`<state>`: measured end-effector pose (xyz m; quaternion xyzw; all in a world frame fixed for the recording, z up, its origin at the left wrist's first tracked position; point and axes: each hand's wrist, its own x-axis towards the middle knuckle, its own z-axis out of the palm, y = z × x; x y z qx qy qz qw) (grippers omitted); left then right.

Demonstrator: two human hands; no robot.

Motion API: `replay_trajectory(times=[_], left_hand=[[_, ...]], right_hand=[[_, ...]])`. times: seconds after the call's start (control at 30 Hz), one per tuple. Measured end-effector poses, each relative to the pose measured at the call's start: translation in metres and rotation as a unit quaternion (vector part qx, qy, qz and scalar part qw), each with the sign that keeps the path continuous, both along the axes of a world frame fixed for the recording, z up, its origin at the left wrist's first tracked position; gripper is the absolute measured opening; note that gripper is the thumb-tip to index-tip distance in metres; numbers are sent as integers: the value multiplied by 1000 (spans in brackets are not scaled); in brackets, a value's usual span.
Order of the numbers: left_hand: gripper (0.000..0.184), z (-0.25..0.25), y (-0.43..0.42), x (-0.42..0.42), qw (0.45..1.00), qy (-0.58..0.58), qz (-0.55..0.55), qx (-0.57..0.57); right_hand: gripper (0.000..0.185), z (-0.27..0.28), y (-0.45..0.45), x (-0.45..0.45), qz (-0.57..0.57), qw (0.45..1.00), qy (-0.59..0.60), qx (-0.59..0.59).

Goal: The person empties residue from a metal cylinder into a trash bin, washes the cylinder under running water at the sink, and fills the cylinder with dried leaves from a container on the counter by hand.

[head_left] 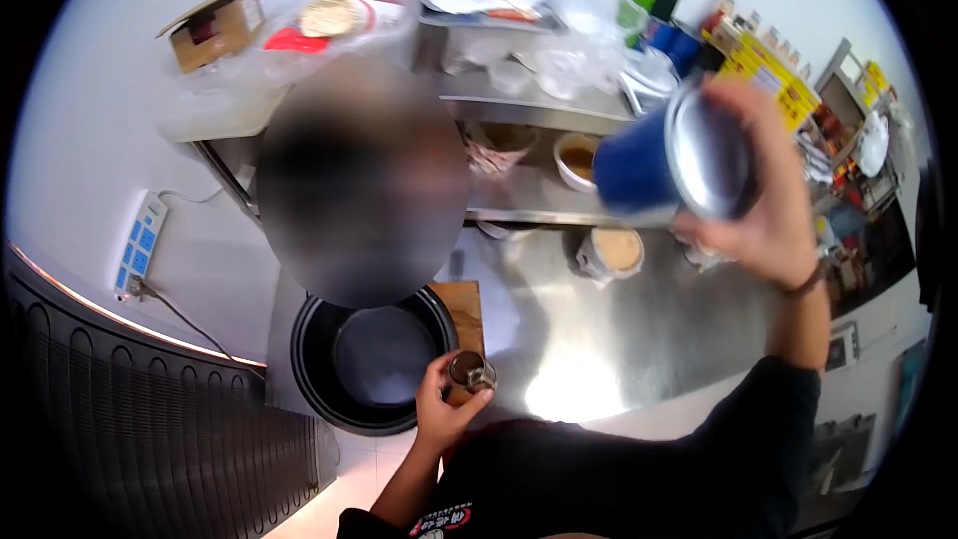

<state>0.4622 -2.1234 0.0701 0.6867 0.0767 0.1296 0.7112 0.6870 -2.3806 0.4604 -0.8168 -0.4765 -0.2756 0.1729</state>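
In my left hand [439, 415] is a small glass jar [473, 371] with dark contents, held near the right rim of a big black round pot [305, 364]. My right hand [777, 200] is raised at the right, its fingers wrapped round a large blue can [633, 165]. The can is tilted on its side, and its round silver end faces the palm side. Motion blurs this hand and the can a little. Part of a wooden board [465, 311] shows beside the pot.
Behind the steel worktop [659, 309] stands a shelf [549, 116] with plastic containers and bowls. A bowl of tan powder [617, 250] sits on the worktop. A power strip [141, 244] is on the left wall. A large round blur covers the area above the pot.
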Motion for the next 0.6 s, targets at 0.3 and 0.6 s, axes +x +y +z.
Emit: replay_trajectory(times=[0.3, 0.6], left_hand=[[69, 25, -141, -1, 999, 35, 12, -19], [72, 27, -232, -7, 996, 82, -9, 43]], right_hand=[[91, -306, -180, -27, -133, 930, 337, 60], [96, -537, -272, -70, -281, 875, 393, 23]])
